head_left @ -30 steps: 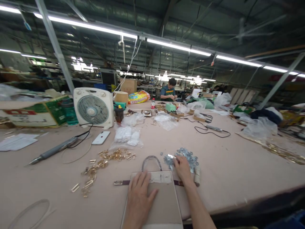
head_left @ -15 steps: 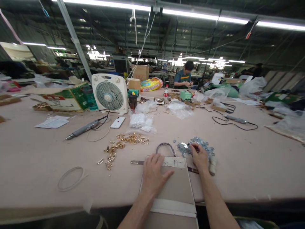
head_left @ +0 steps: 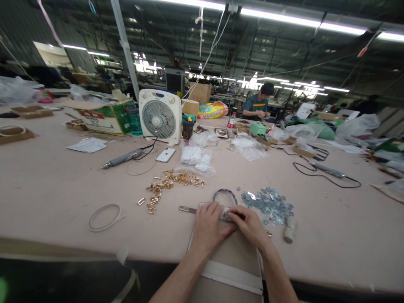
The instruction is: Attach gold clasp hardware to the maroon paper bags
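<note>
A flat, beige bag panel with white edging lies in front of me and runs over the table's near edge. A dark curved handle stands out beyond its far end, and a strap with a gold buckle end sticks out to the left. My left hand rests open and flat on the panel's upper left. My right hand pinches a small metal plate at the panel's far end, close to the left fingertips; the fingers mostly hide it. Grey metal plates lie in a pile beyond my right hand.
Gold buckles and fittings are scattered left of the panel. Farther off are a fan, a phone, bagged parts and two corded tools. A short roll stands at right. Another person sits across the table.
My right hand has moved left from the pile of metal plates to the panel's far end, beside my left hand. My left hand stays on the panel. The view has shifted.
</note>
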Motion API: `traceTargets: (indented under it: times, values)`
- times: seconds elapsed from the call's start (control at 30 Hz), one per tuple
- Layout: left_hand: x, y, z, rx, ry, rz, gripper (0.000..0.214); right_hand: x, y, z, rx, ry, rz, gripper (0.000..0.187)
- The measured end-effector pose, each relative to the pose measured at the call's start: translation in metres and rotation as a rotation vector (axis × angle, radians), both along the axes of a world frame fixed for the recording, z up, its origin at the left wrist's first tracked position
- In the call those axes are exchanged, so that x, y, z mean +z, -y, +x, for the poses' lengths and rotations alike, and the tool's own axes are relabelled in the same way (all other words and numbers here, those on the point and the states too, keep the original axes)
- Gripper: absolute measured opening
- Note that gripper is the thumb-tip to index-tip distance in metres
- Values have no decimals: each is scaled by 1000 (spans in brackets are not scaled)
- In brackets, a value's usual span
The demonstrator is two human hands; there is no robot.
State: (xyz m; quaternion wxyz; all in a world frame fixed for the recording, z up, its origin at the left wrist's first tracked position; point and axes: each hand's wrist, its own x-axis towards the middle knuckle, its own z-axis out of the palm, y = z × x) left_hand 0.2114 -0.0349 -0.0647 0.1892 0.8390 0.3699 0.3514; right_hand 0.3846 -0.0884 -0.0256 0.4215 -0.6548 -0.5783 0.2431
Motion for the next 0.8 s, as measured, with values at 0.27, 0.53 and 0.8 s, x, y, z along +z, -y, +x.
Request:
traceTargets:
  times: [0.27, 0.53, 0.8]
  values:
    - [3, -1, -2, -2, -15, -13, 58, -4, -9, 3, 40, 163, -32, 23]
    - [3, -1, -2, 11, -6, -17, 53, -15, -6, -4, 7, 307, 38, 20]
    - [0, 0, -2, 18, -26, 19, 53, -16, 2, -2, 70, 291, 93, 22]
